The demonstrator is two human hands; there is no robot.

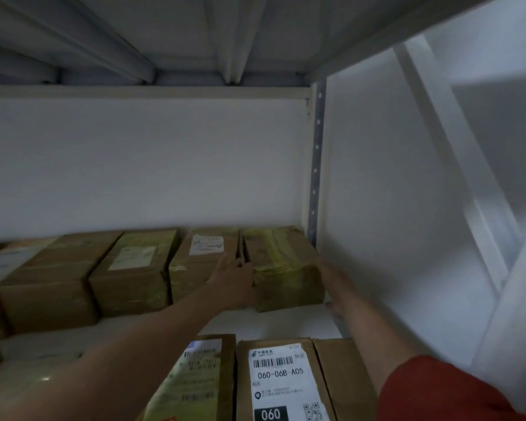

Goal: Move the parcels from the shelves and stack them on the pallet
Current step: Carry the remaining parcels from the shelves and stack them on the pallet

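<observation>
Parcel [281, 265] between left hand [234, 279] and right hand [331, 285]

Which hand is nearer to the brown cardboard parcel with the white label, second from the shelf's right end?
Left. The left hand lies at the white-labelled parcel's right edge, in the gap beside it; the right hand is at the far side of the neighbouring yellow-taped cardboard parcel.

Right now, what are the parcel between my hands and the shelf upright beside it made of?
Parcel: matte brown cardboard, judging by its folded edges, bound with glossy yellowish tape. Shelf upright: likely grey metal, given its row of punched holes; finish unclear.
</observation>
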